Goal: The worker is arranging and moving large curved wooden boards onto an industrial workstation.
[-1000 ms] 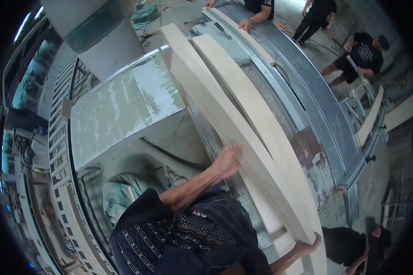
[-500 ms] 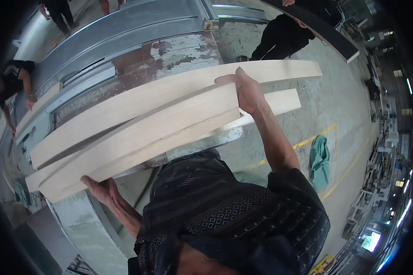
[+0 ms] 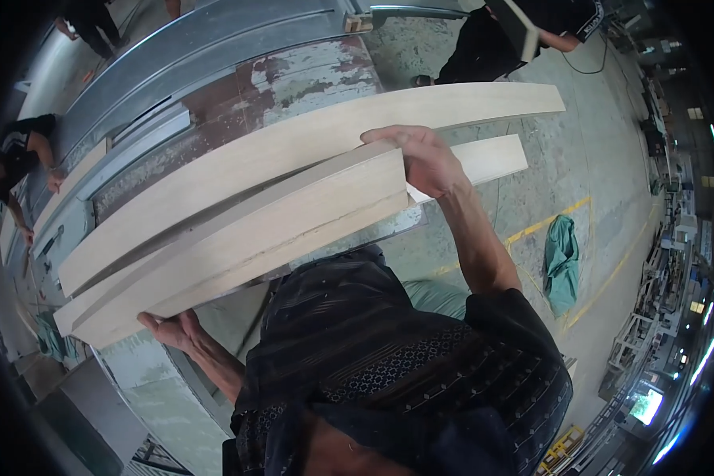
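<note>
Pale smooth wooden planks (image 3: 238, 214), long, carried by both hands (image 3: 424, 159).

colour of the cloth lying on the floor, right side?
Green: the crumpled cloth on the grey concrete floor, seen in the head view.

Pale wooden boards (image 3: 238, 214), held as a stack, span the view from lower left to upper right and block most of the middle. Left hand (image 3: 174, 327) is under the stack's near-left end, right hand (image 3: 424, 159) over its top edge at centre-right. Behind the boards, a long grey metal machine (image 3: 238, 47) closes off the far side. Free room: bare concrete floor (image 3: 603, 230) to the right, w/ only a green cloth (image 3: 562, 262) lying on it. Further right, cluttered racks (image 3: 650, 341) line the edge. Other people: one (image 3: 492, 40) at top centre-right near the boards' far end, one (image 3: 20, 159) at far left by the machine.
</note>
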`<act>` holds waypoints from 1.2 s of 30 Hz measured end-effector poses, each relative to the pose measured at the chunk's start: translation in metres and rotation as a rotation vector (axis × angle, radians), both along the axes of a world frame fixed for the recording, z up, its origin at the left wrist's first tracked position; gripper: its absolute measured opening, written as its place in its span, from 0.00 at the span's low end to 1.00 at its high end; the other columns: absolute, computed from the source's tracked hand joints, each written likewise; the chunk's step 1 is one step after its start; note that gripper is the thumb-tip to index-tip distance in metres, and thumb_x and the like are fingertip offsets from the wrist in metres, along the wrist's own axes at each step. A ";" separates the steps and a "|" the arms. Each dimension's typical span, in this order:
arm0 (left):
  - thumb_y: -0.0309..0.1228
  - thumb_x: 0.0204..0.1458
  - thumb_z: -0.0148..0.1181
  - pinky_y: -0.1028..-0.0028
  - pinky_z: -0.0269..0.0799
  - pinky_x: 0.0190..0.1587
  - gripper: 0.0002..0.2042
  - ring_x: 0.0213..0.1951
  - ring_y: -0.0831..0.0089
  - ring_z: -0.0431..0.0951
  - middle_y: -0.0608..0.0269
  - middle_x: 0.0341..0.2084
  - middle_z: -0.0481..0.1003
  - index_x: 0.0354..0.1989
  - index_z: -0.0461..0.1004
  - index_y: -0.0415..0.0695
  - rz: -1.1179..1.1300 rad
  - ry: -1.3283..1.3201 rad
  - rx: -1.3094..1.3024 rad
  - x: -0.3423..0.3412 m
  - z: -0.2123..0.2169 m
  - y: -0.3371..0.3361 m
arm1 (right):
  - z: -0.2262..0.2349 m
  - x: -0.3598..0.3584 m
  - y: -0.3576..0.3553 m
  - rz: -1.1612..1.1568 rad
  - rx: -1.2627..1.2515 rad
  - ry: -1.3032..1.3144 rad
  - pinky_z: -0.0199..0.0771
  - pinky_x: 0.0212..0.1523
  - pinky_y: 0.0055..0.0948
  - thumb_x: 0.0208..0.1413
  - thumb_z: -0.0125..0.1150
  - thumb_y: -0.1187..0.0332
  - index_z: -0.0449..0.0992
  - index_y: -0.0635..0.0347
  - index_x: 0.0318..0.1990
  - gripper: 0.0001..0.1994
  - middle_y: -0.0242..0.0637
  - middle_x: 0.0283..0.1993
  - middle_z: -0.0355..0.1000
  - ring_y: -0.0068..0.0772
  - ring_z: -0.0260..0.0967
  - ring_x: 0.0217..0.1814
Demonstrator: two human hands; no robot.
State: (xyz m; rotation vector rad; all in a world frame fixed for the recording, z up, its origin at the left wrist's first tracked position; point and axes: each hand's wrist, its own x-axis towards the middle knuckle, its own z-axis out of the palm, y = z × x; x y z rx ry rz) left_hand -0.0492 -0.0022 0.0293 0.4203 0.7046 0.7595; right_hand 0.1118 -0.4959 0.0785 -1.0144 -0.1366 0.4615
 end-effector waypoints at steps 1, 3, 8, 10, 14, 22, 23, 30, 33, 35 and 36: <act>0.44 0.70 0.54 0.50 0.65 0.71 0.24 0.65 0.54 0.70 0.54 0.64 0.71 0.67 0.67 0.40 0.019 0.014 -0.012 -0.001 -0.001 0.002 | -0.003 -0.001 0.000 0.003 0.007 0.015 0.80 0.55 0.31 0.71 0.53 0.66 0.79 0.70 0.57 0.18 0.40 0.52 0.81 0.28 0.80 0.49; 0.43 0.69 0.55 0.50 0.65 0.71 0.24 0.65 0.55 0.71 0.54 0.64 0.72 0.66 0.68 0.40 0.005 0.063 0.004 -0.002 -0.004 0.006 | -0.009 -0.001 0.000 -0.051 -0.031 0.017 0.78 0.58 0.33 0.72 0.53 0.62 0.76 0.72 0.59 0.20 0.44 0.52 0.80 0.32 0.79 0.52; 0.37 0.67 0.59 0.51 0.67 0.70 0.22 0.64 0.55 0.72 0.53 0.61 0.74 0.65 0.69 0.38 -0.054 -0.058 -0.055 -0.005 -0.010 0.013 | -0.019 0.004 0.000 -0.074 -0.026 0.054 0.79 0.51 0.30 0.74 0.52 0.61 0.79 0.67 0.53 0.17 0.37 0.46 0.80 0.27 0.78 0.46; 0.36 0.67 0.60 0.52 0.68 0.70 0.22 0.64 0.56 0.73 0.53 0.61 0.75 0.64 0.69 0.38 -0.090 -0.063 -0.045 -0.005 -0.013 0.013 | -0.021 0.005 -0.001 -0.074 -0.021 0.038 0.79 0.51 0.30 0.73 0.52 0.60 0.79 0.67 0.53 0.17 0.37 0.45 0.80 0.27 0.78 0.46; 0.36 0.68 0.58 0.53 0.72 0.67 0.19 0.60 0.58 0.76 0.55 0.56 0.78 0.62 0.72 0.38 -0.188 -0.150 -0.041 -0.005 -0.018 0.015 | -0.025 0.007 -0.001 -0.116 -0.040 0.040 0.78 0.50 0.29 0.74 0.51 0.60 0.80 0.67 0.51 0.18 0.36 0.43 0.80 0.27 0.77 0.44; 0.38 0.70 0.53 0.57 0.74 0.65 0.18 0.58 0.61 0.79 0.56 0.56 0.80 0.61 0.74 0.40 -0.268 -0.192 0.016 -0.006 -0.022 0.021 | -0.035 0.009 -0.003 -0.170 -0.106 0.095 0.76 0.48 0.27 0.74 0.48 0.63 0.80 0.66 0.50 0.17 0.34 0.40 0.79 0.24 0.75 0.41; 0.37 0.70 0.53 0.57 0.74 0.65 0.18 0.59 0.61 0.79 0.56 0.56 0.80 0.61 0.74 0.40 -0.267 -0.206 0.008 -0.006 -0.023 0.021 | -0.036 0.009 -0.003 -0.179 -0.116 0.096 0.76 0.48 0.28 0.74 0.48 0.63 0.80 0.66 0.50 0.17 0.34 0.39 0.78 0.24 0.75 0.41; 0.37 0.71 0.51 0.57 0.74 0.66 0.18 0.60 0.61 0.79 0.54 0.58 0.79 0.62 0.73 0.40 -0.301 -0.259 0.059 -0.004 -0.023 0.024 | -0.041 0.011 -0.004 -0.183 -0.114 0.095 0.76 0.49 0.28 0.74 0.47 0.62 0.80 0.66 0.50 0.17 0.35 0.41 0.79 0.25 0.75 0.42; 0.37 0.71 0.50 0.56 0.73 0.67 0.18 0.60 0.60 0.79 0.54 0.58 0.79 0.62 0.73 0.40 -0.319 -0.270 0.064 -0.003 -0.025 0.024 | -0.042 0.011 -0.005 -0.200 -0.116 0.090 0.76 0.50 0.29 0.74 0.48 0.62 0.80 0.67 0.51 0.18 0.36 0.42 0.79 0.26 0.75 0.43; 0.37 0.72 0.50 0.55 0.73 0.67 0.18 0.60 0.60 0.78 0.53 0.58 0.79 0.62 0.72 0.39 -0.307 -0.276 0.059 -0.003 -0.025 0.023 | -0.044 0.011 -0.007 -0.195 -0.097 0.095 0.76 0.50 0.29 0.74 0.48 0.62 0.80 0.67 0.51 0.18 0.36 0.42 0.80 0.26 0.75 0.43; 0.37 0.72 0.49 0.55 0.72 0.67 0.18 0.60 0.59 0.78 0.52 0.58 0.78 0.62 0.72 0.39 -0.336 -0.282 0.066 -0.003 -0.025 0.023 | -0.044 0.011 -0.008 -0.191 -0.087 0.099 0.76 0.50 0.28 0.74 0.49 0.62 0.80 0.67 0.51 0.18 0.36 0.42 0.80 0.26 0.75 0.44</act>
